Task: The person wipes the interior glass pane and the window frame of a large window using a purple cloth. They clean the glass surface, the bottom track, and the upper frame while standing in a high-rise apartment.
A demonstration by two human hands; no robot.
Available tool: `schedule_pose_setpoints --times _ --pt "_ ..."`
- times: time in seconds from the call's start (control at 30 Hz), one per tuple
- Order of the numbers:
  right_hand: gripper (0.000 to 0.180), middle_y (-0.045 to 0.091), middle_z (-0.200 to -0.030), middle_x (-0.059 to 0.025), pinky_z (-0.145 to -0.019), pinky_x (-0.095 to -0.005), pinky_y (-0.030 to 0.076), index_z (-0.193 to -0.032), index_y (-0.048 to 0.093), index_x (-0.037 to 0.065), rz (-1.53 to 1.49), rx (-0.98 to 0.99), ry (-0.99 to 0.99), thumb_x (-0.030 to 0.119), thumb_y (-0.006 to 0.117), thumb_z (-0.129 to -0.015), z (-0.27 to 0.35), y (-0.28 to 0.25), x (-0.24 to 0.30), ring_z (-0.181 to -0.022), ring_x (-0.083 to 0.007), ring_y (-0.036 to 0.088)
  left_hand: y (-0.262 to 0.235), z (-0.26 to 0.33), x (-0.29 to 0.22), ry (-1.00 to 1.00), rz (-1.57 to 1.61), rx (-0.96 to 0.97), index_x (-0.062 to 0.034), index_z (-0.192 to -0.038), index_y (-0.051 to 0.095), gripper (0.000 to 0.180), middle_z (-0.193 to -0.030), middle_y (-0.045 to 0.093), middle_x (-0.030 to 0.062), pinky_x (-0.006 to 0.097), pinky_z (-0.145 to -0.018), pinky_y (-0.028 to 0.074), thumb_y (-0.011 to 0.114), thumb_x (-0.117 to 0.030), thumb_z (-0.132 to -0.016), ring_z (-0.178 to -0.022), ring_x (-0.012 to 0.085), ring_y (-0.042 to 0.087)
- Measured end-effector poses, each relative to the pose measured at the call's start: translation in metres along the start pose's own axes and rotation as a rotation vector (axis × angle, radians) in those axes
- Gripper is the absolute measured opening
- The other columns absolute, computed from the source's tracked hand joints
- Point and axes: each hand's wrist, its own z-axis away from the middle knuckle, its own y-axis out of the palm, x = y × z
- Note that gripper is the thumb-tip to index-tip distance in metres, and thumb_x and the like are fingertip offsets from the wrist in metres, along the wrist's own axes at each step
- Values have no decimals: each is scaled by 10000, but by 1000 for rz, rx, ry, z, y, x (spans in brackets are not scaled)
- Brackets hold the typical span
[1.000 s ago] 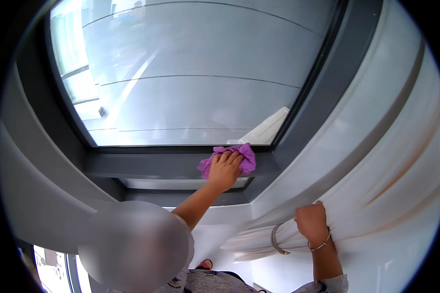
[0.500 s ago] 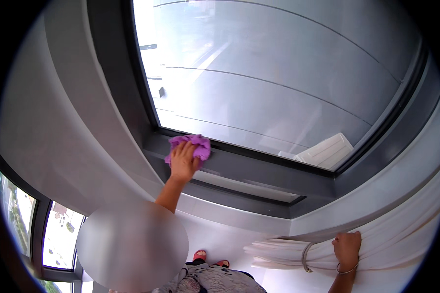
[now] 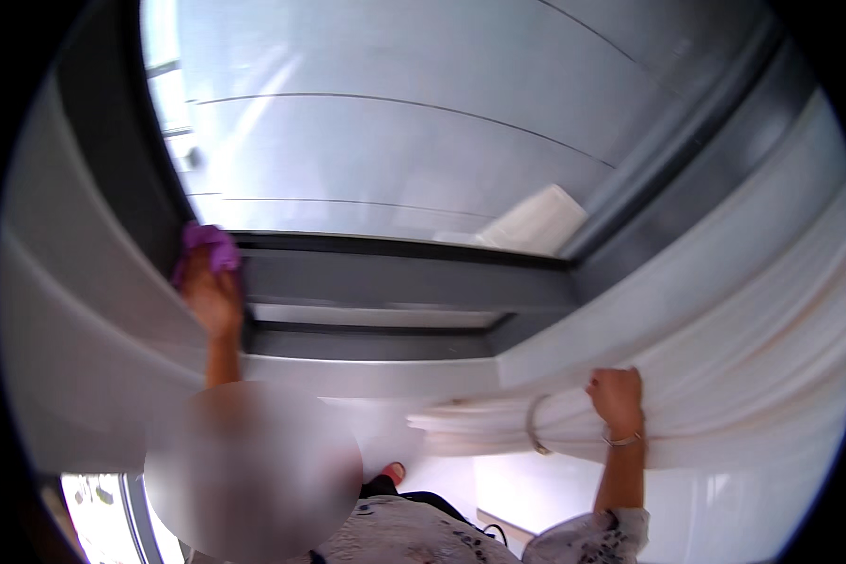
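Observation:
My left hand (image 3: 211, 296) presses a purple cloth (image 3: 209, 246) into the left corner of the dark grey window frame (image 3: 395, 282), where the bottom rail meets the upright. My right hand (image 3: 617, 397) is closed on a gathered white curtain (image 3: 724, 376) at the lower right, holding the bunched folds beside a thin loop tie (image 3: 533, 425). A bracelet sits on that wrist.
A large glass pane (image 3: 423, 122) fills the upper view, with a pale object (image 3: 536, 221) behind it near the bottom rail. A light sill (image 3: 376, 376) runs under the frame. Another window (image 3: 103, 508) shows at the lower left. A blurred patch covers the lower left middle.
My left hand has slid the purple cloth leftward along the bottom rail to the frame's left corner. The right hand has kept its hold on the curtain while the view shifted.

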Motion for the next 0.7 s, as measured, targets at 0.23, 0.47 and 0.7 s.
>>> schedule_pose_setpoints --times 0.23,0.47,0.7 --pt "156 663 -655 -78 -699 -409 401 -666 667 113 -57 61 38 216 724 -768 4 -24 9 -664 -264 641 -1 -2 -9 -165 -146 16 -110 -1335 558 428 -1385 538 123 499 -1012 387 528 -278 -942 -1231 386 495" --pt "140 653 -659 -89 -711 -408 405 -666 662 95 -27 5 -12 178 733 -753 -4 -35 17 -662 -279 621 -4 16 11 -122 122 69 -62 -1238 613 355 -1301 555 201 492 -980 415 571 -170 -902 -1131 433 522" --pt "159 631 -660 -98 -737 -407 409 -654 642 85 -30 -13 -140 178 729 -748 -14 -66 32 -682 -288 600 -23 5 -45 -116 221 98 -29 -1180 643 323 -1261 559 209 467 -980 414 593 -106 -870 -1126 414 524"
